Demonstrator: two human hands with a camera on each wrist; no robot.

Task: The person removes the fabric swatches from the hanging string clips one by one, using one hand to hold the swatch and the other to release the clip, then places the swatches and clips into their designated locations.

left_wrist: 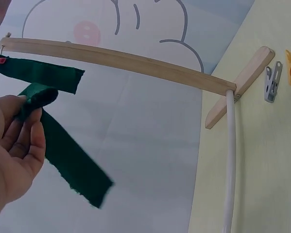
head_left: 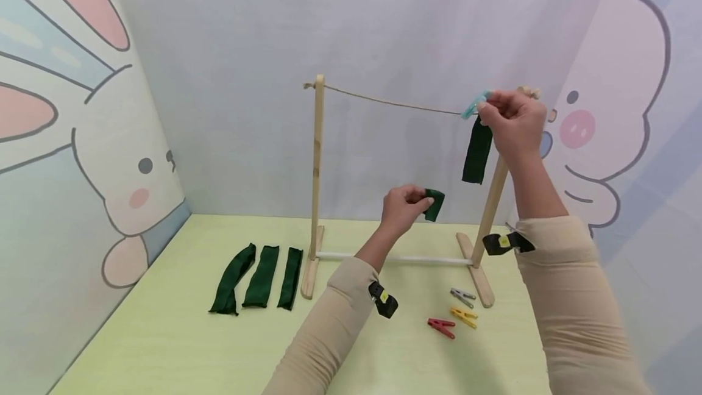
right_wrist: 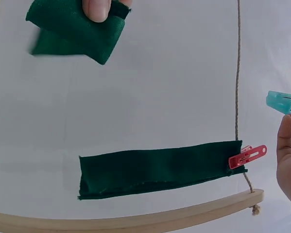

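In the left hand [head_left: 399, 209], pinched between thumb and fingertips: one green strip [left_wrist: 76, 158], jutting past the fingers. In the right hand [head_left: 518, 124], pinched likewise: one blue clothespin [head_left: 475, 105], near the rope [right_wrist: 237, 82]. On the rope: one hung strip [right_wrist: 155, 171] (clipped with one red clothespin [right_wrist: 247, 156]). On the table [head_left: 164, 340], left of the wooden rack [head_left: 317, 181]: three loose strips [head_left: 262, 276]. By its right foot [head_left: 484, 288]: three clothespins [left_wrist: 271, 90], grey, yellow, red.

Bright, diffuse light, soft shadows, held cloth [right_wrist: 82, 34] perhaps blurred
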